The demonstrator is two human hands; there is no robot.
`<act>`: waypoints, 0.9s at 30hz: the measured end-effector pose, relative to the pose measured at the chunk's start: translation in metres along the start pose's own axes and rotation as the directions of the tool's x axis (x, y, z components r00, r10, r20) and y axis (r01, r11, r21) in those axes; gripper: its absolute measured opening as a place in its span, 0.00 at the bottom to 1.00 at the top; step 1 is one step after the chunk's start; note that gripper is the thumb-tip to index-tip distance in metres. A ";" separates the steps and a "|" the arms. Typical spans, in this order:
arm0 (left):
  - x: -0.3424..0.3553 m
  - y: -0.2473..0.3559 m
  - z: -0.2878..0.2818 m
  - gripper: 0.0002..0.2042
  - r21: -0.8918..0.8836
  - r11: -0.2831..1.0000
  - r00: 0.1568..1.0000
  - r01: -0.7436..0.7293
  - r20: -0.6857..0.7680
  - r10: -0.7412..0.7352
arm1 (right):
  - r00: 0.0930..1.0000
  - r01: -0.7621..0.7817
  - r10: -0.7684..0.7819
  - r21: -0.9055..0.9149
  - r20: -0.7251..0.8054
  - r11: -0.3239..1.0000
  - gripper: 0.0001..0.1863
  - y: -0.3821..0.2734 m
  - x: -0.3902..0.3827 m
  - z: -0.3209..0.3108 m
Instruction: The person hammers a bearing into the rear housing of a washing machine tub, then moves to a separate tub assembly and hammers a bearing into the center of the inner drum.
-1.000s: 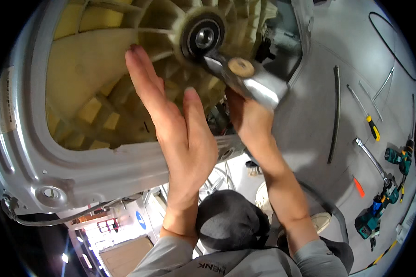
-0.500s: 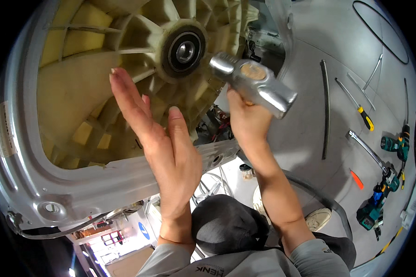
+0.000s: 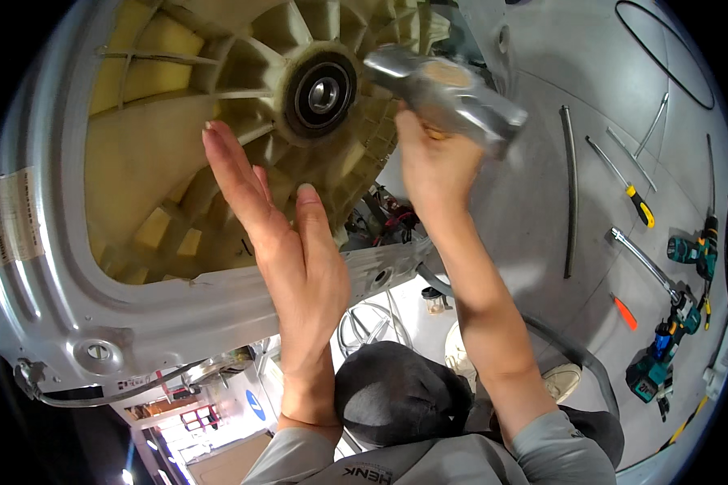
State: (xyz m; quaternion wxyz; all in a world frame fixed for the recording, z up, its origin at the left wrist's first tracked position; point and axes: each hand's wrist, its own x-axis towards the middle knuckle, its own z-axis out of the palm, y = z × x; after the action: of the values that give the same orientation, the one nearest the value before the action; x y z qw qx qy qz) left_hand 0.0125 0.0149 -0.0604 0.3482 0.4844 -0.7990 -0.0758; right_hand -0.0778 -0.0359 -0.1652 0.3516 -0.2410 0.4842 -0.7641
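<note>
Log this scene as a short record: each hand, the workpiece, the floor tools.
Left hand: open, holding nothing, in front of the plastic tub; contact unclear
Right hand: closed around the handle of a hammer, its head blurred
Workpiece: yellowish ribbed tub with a round bearing, framed by grey metal
Floor, right side: yellow-and-black screwdriver, orange-handled tool, long dark strip

I see bare R hand [image 3: 438,166] has swung silver, wood-handled metal hammer [image 3: 475,103] from round, black-ringed metal bearing's [image 3: 323,95] 5 o'clock to approx. 3 o'clock.
</note>
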 end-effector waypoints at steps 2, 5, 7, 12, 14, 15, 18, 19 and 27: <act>0.000 -0.001 -0.001 0.39 0.015 1.000 1.000 -0.001 -0.014 0.001 | 0.989 0.101 -0.067 -0.277 0.130 0.956 0.07 0.002 0.007 0.006; 0.003 -0.008 -0.001 0.39 0.031 0.999 1.000 -0.019 -0.012 0.019 | 0.995 -0.009 0.036 -0.283 0.088 0.959 0.12 0.005 0.002 -0.011; 0.002 -0.009 -0.002 0.38 0.031 0.999 0.999 -0.039 -0.012 0.039 | 0.999 -0.034 0.039 -0.247 0.016 0.968 0.13 0.024 -0.013 -0.023; -0.004 0.002 0.005 0.36 0.035 0.996 0.993 -0.077 -0.085 0.079 | 0.956 -0.266 0.249 -0.093 -0.157 0.960 0.08 0.018 -0.035 -0.098; -0.012 0.017 0.015 0.34 0.073 0.991 0.983 -0.108 -0.144 0.118 | 0.947 -0.298 0.275 -0.135 -0.162 0.945 0.08 0.013 -0.040 -0.120; -0.016 0.028 0.025 0.33 0.074 0.988 0.977 -0.135 -0.156 0.145 | 0.951 -0.295 0.267 -0.203 -0.154 0.934 0.09 0.020 -0.045 -0.129; -0.040 0.058 0.055 0.29 -0.101 0.976 0.981 -0.193 0.007 0.195 | 0.946 -0.319 0.287 -0.266 -0.153 0.910 0.12 0.022 -0.070 -0.143; -0.048 0.067 0.063 0.28 -0.062 0.979 0.977 -0.195 0.074 0.200 | 0.922 -0.371 0.327 -0.228 -0.209 0.900 0.13 0.013 -0.077 -0.150; -0.151 0.085 0.097 0.15 -0.037 0.948 0.835 -0.317 0.463 0.297 | 0.573 -0.793 0.550 -0.240 -0.608 0.560 0.16 -0.110 -0.123 -0.266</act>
State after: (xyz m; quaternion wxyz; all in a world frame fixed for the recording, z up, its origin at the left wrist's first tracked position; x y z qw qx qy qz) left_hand -0.0663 0.1626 -0.1664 0.1451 0.3248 -0.9274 -0.1158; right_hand -0.2219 0.2416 -0.1786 0.4233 0.0808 0.7845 -0.4459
